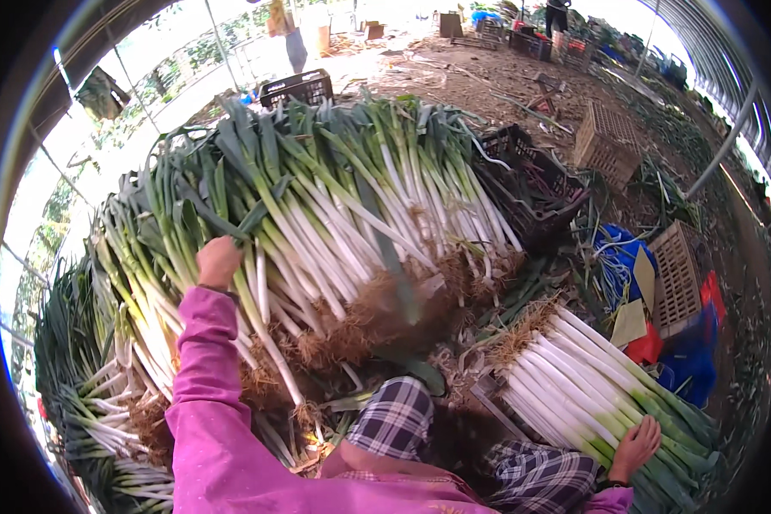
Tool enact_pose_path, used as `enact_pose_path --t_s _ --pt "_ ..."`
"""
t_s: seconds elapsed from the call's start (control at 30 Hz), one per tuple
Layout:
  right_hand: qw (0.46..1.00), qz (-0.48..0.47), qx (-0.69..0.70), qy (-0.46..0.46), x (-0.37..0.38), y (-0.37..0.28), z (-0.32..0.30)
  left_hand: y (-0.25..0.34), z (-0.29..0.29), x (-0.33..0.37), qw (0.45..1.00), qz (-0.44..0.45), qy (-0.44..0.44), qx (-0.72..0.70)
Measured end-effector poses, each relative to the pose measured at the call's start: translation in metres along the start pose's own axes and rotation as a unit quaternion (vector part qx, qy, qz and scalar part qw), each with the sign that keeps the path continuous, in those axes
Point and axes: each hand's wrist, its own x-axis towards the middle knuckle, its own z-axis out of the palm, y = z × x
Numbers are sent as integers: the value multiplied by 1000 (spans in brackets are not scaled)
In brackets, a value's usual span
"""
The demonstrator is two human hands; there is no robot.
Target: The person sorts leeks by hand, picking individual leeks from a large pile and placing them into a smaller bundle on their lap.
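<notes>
A big heap of leeks [343,223], white stalks with green tops and brown roots, spreads in front of me. At its near left side my left hand [220,261] is closed around the upper part of a leek [270,355], whose root end hangs toward my knee. On my right lies a neat row of trimmed leeks [565,377], roots toward the heap. My right hand [638,445] rests on their green part, fingers stretched out over the stalks. A blurred green leaf [394,265] crosses the middle of the heap.
Black plastic crates [531,184] stand beside and behind the heap. Tan crates [608,141] sit at the right, near blue and red bags [621,257] and yellow card pieces [630,321]. Loose leaves and scraps litter the dirt floor. A person [558,15] stands far back.
</notes>
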Motion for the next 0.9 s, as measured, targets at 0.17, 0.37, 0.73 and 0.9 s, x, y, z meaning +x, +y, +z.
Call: enact_pose_path --t_s 0.17,0.37,0.73,0.9 --pt "1000 -4 8 -10 -4 -5 1 200 77 65 966 217 -22 -137" --pt "999 -12 -12 -52 -8 -5 -20 422 120 51 917 347 -58 -190" --pt "998 -31 -10 -46 9 -19 -41 508 152 -59 635 741 -1 -220" --pt "997 -22 -45 -51 8 -22 -40 490 132 -7 884 433 34 -174"
